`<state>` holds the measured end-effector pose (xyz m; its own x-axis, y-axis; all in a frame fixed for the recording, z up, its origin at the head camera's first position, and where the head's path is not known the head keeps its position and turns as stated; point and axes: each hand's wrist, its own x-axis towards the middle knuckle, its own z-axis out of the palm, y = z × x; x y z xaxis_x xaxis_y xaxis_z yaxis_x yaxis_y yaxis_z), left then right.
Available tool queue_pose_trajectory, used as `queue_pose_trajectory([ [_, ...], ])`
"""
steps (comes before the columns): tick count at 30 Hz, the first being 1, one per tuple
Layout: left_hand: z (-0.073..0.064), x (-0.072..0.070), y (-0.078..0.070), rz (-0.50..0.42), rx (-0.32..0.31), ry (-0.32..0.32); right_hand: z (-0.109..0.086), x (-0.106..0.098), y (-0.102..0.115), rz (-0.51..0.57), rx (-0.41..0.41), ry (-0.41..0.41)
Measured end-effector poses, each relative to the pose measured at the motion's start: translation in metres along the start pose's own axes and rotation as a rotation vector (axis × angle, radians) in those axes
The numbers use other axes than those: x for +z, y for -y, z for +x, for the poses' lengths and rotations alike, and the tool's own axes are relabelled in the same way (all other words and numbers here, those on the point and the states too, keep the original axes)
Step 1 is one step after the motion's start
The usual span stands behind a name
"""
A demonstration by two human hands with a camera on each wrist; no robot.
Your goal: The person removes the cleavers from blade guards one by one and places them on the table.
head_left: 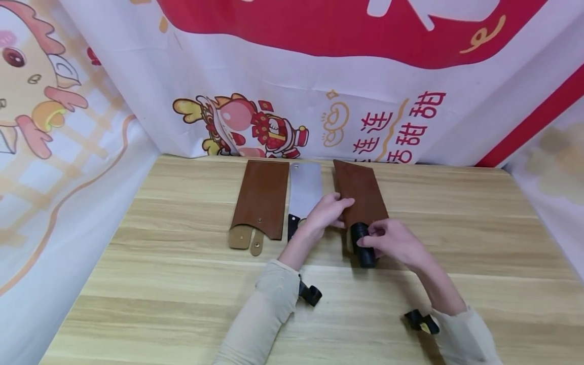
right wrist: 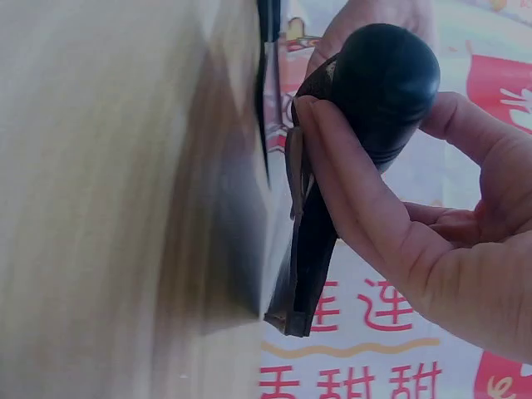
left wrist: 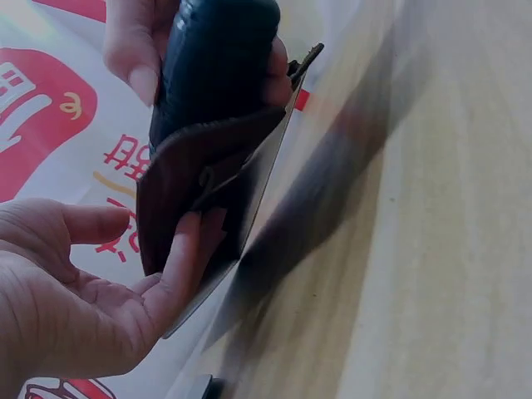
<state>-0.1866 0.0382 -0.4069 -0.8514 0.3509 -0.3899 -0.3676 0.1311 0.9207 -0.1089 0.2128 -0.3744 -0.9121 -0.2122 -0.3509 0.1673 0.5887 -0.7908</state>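
Note:
A brown leather knife sheath (head_left: 362,187) is raised slightly off the table on the right, a black knife handle (head_left: 366,256) at its near end. My right hand (head_left: 399,244) grips that handle between thumb and fingers; the blade is hidden. My left hand (head_left: 325,214) holds the sheath's left edge, the thumb by its upper face. In the left wrist view, left fingertips (left wrist: 184,241) reach the sheath's gaping edge. Left of my hands lies a cleaver with a silver blade (head_left: 304,187) and a dark handle (head_left: 293,225), partly hidden by my left hand and forearm.
Another brown leather sheath (head_left: 262,195) lies flat left of the cleaver, its tan snap strap (head_left: 257,243) toward me. The wooden table (head_left: 182,284) meets a printed white and red cloth (head_left: 292,66) at the back. Black wrist mounts (head_left: 311,295) sit by both forearms.

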Motion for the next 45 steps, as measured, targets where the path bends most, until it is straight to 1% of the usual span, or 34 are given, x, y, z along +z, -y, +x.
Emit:
queue_pose_trajectory([
  [5,-0.002,-0.004,-0.005,-0.075,0.019,-0.001,-0.007,-0.001,0.008,-0.074,-0.019,-0.043],
  [7,-0.004,-0.007,-0.007,-0.123,0.027,0.005,-0.009,-0.001,0.011,-0.111,-0.031,-0.061],
  [10,-0.007,-0.013,-0.011,-0.2,0.049,0.016,-0.012,0.001,0.016,-0.158,-0.064,-0.088],
  [13,-0.009,-0.02,-0.016,-0.267,0.068,0.011,-0.016,0.002,0.021,-0.191,-0.108,-0.119],
  [18,-0.013,-0.026,-0.022,-0.335,0.081,-0.011,-0.024,0.005,0.028,-0.228,-0.168,-0.166],
  [24,-0.014,-0.026,-0.026,-0.377,0.077,-0.033,-0.028,0.005,0.031,-0.258,-0.198,-0.201],
  [26,-0.014,-0.027,-0.026,-0.395,0.085,-0.051,-0.03,0.006,0.033,-0.258,-0.207,-0.197],
  [28,-0.014,-0.03,-0.027,-0.427,0.098,-0.082,-0.031,0.006,0.034,-0.26,-0.223,-0.186],
  [32,-0.015,-0.04,-0.029,-0.482,0.125,-0.141,-0.033,0.009,0.038,-0.254,-0.25,-0.151],
  [36,-0.018,-0.049,-0.031,-0.499,0.138,-0.159,-0.034,0.011,0.041,-0.25,-0.252,-0.13],
  [39,-0.019,-0.054,-0.032,-0.518,0.134,-0.17,-0.035,0.011,0.041,-0.24,-0.246,-0.116],
  [45,-0.02,-0.063,-0.032,-0.57,0.13,-0.196,-0.032,0.008,0.037,-0.136,-0.247,-0.05],
])
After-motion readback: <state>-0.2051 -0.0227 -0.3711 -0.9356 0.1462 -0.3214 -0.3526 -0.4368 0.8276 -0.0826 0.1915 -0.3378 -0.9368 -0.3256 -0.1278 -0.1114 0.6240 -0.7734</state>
